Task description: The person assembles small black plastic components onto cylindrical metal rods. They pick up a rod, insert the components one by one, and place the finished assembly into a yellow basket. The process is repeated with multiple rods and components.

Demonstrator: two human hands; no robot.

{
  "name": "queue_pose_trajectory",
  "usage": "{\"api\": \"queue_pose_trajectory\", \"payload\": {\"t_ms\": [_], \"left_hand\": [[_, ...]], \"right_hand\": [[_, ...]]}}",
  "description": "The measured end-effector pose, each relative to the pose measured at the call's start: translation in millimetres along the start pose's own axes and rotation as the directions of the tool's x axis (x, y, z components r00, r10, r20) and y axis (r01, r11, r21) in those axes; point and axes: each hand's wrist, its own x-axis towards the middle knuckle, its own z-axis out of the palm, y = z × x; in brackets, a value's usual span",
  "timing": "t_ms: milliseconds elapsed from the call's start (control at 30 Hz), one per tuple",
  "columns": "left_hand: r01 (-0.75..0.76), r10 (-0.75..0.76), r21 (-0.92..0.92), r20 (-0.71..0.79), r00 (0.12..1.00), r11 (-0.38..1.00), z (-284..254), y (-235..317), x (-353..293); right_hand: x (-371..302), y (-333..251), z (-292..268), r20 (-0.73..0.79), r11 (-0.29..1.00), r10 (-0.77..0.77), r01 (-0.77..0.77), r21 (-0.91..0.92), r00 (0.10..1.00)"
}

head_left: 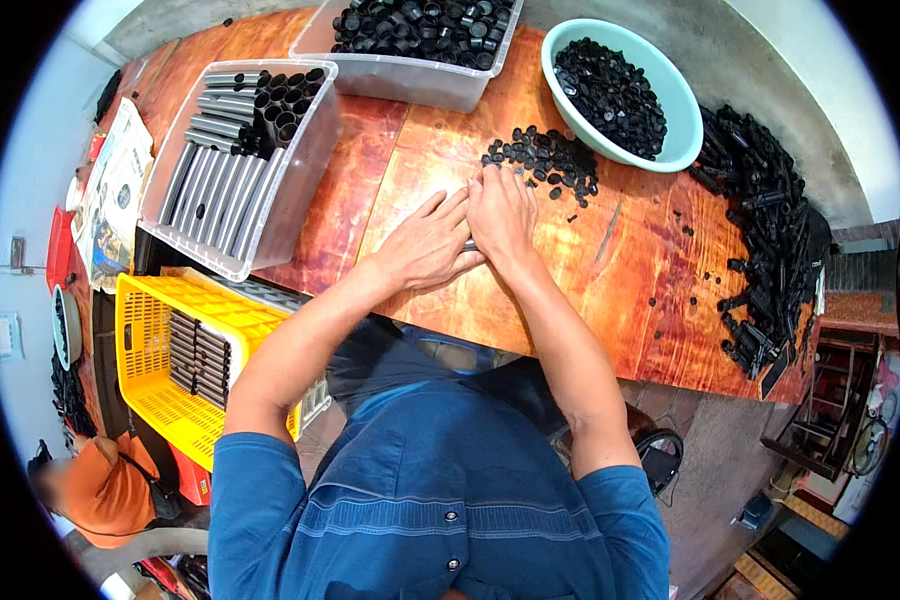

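Near the middle of the frame we see both hands pressed together on the wooden table [530, 300]. The left hand [427, 245] lies palm down with its fingers stretched out side by side, pointing toward the upper right, and the right hand [502, 212] sits just beside it, touching it, fingers together and reaching up toward a small heap of black caps [545, 160]. A short grey tube [468, 245] peeks out between the two hands; most of it is hidden under them, and we cannot tell which hand grips it or how tightly. The fingertips of the right hand reach the lower left edge of the heap. Above and to the right of the heap stands a pale green bowl [670, 110] filled with more black caps. At the top of the frame a clear plastic bin [410, 75] holds black ring-shaped pieces, and in the upper left another clear bin [300, 190] holds long grey tubes lying side by side along with short black tubes. Along the right edge of the table a large pile of black plastic parts [770, 240] spreads downward. At the lower left, beside the table, a yellow crate [150, 330] holds dark tubes.
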Motion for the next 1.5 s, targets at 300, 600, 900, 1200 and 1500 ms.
{"api": "queue_pose_trajectory", "payload": {"t_ms": [300, 600, 900, 1200, 1500], "left_hand": [[-0.127, 0.127, 0.004, 0.032, 0.991, 0.992, -11, -11, 8], [-0.088, 0.087, 0.024, 0.054, 0.995, 0.996, -5, -8, 6], [0.008, -0.010, -0.036, -0.056, 0.998, 0.999, 5, 7, -1], [0.053, -0.055, -0.060, -0.033, 0.998, 0.997, 12, 10, -2], [0.066, -0.065, -0.034, 0.035, 0.997, 0.997, 9, 10, -2]], "right_hand": [[-7, -3, 0, -0.003, 0.998, 0.065, -0.065, -0.024, 0.998], [-11, 1, 4, -0.094, 0.998, 0.061, -0.062, -0.013, 0.994], [2, 3, -2, -0.055, 0.996, 0.074, -0.071, 0.058, 0.996], [-2, 3, 1, -0.020, 0.992, 0.110, -0.109, 0.070, 0.994], [-3, 6, 5, -0.066, 0.995, 0.081, -0.077, 0.069, 0.995]]}}
